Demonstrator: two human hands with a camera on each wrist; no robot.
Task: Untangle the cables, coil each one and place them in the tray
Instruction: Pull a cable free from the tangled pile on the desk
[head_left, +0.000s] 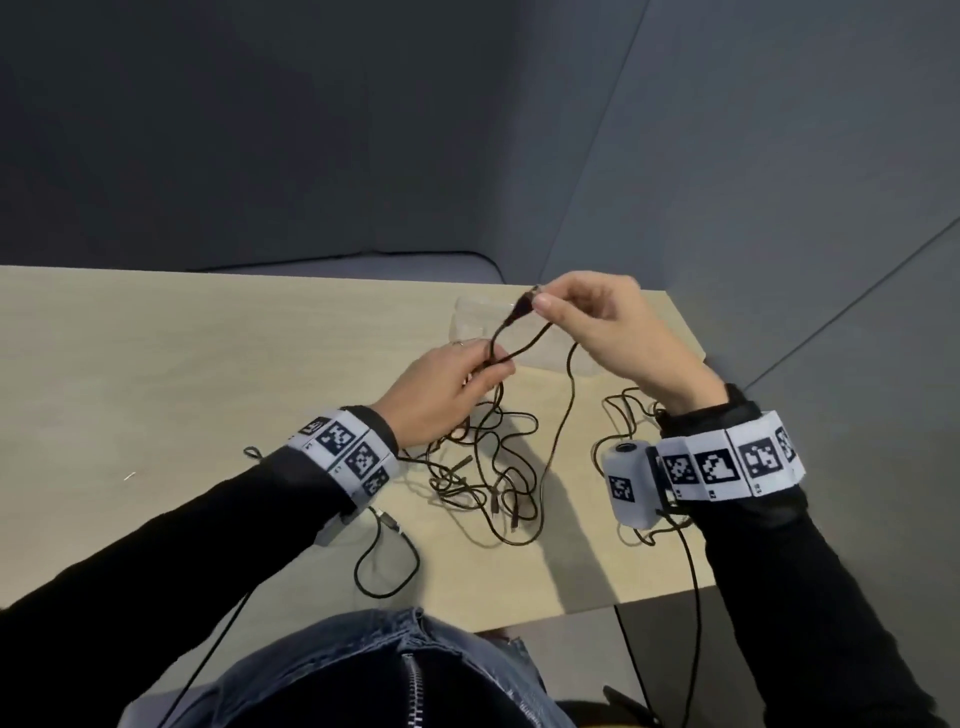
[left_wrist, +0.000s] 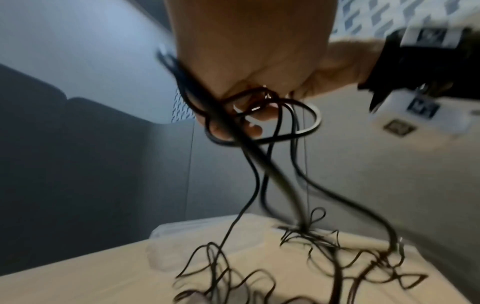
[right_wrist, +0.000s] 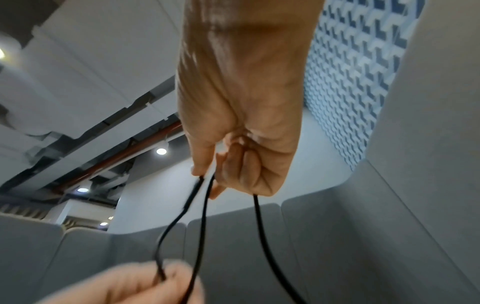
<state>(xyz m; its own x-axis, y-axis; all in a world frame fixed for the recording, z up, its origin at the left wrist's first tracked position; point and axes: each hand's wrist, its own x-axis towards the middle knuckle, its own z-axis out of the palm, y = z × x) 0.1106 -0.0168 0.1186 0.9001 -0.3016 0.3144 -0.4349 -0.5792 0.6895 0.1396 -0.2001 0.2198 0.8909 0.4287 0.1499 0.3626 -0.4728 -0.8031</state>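
Currently: right grip (head_left: 597, 332) pinching black cable (head_left: 511, 332) near its plug; left grip (head_left: 447, 395) clasping same cable lower down. Tangled cables (head_left: 493, 467) beneath both grips on counter (head_left: 156, 364); clear tray (head_left: 472, 325) beyond left grip.

sleeves (head_left: 156, 561): black | wristbands (head_left: 727, 465): white, black square markers | jacket (head_left: 332, 654): denim

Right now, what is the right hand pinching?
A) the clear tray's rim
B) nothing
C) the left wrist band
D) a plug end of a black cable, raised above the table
D: the right hand pinches the cable's plug end above the table, while the left hand grips the cable lower down.
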